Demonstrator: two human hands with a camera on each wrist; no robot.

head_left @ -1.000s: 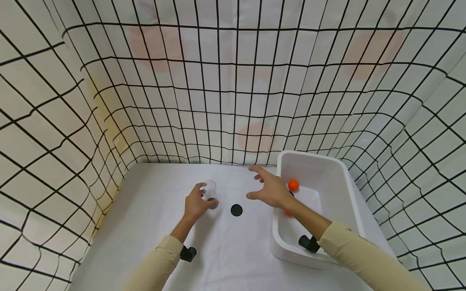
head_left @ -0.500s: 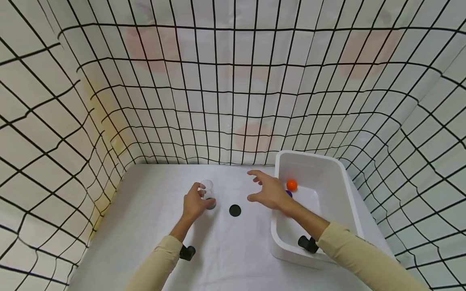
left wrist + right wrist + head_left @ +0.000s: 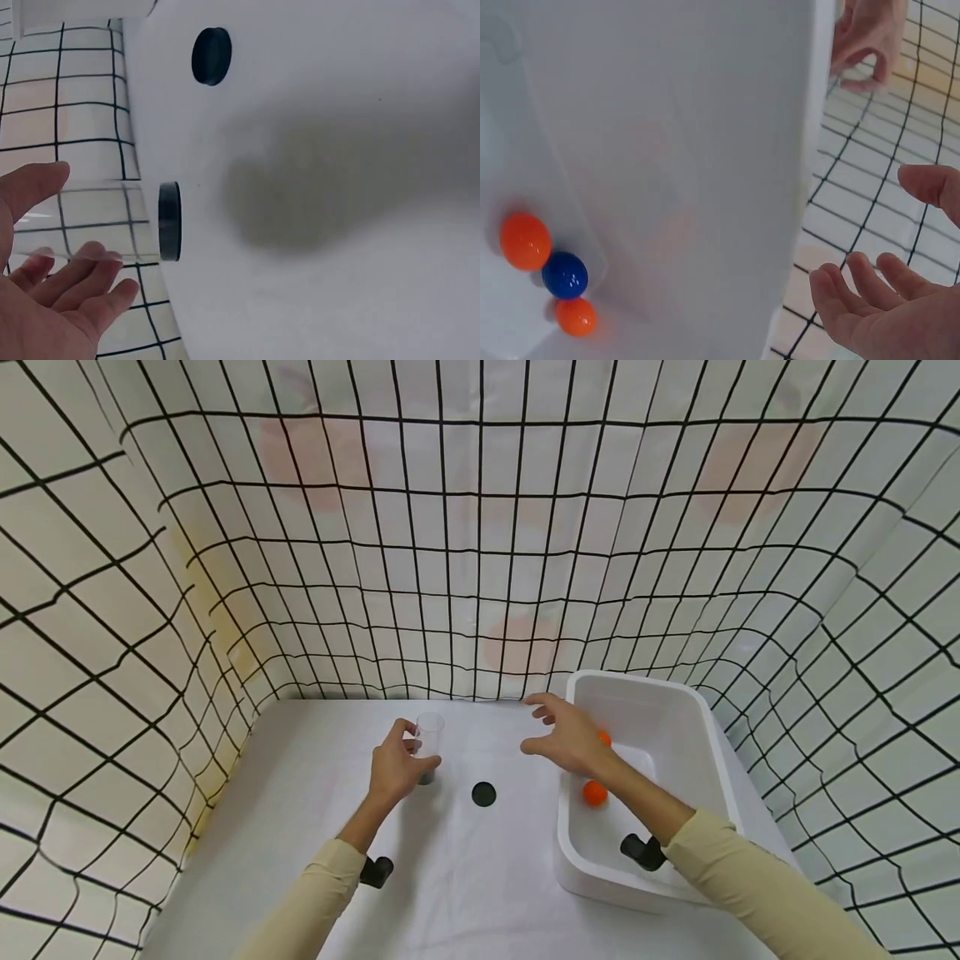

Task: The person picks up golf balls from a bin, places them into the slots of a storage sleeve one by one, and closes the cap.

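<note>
Netting (image 3: 480,494) behind white tabletop (image 3: 495,877); left hand (image 3: 393,767) grips clear cylinder (image 3: 430,740); right hand (image 3: 572,739) spread.

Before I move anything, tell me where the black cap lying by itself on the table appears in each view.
Head: lower middle, between the clear tube and the white tub; the black cap lies flat.
Left wrist: near the top, a little left of centre.
Right wrist: not in it.
Shared landmark: the black net, visible in all three views.
</note>
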